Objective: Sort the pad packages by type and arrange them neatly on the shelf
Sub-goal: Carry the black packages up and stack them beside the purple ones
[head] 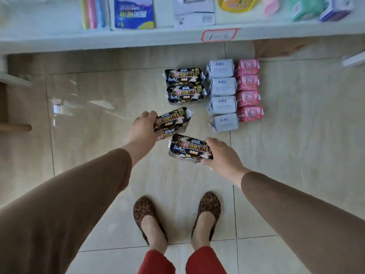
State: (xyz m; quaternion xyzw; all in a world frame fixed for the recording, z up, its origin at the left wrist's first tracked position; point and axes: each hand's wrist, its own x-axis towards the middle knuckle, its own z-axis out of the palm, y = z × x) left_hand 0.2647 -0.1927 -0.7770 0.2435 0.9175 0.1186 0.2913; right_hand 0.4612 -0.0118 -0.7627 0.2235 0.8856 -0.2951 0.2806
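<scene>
On the tiled floor lie three columns of pad packages: two black ones point(184, 76), several grey-blue ABC ones point(222, 87) and several pink ones point(248, 84) at the right. My left hand point(143, 128) grips a black package point(173, 119) by its left end, above the floor. Under it, part of another black package point(167, 134) shows; whether my left hand holds it too is unclear. My right hand point(223, 155) grips a further black package point(189, 148) by its right end.
A white shelf edge point(138, 39) with a red-framed price label point(219, 35) runs across the top, with assorted goods standing on it. A wooden piece point(15, 127) juts in at the left. My feet in leopard-print shoes point(146, 214) stand below the hands.
</scene>
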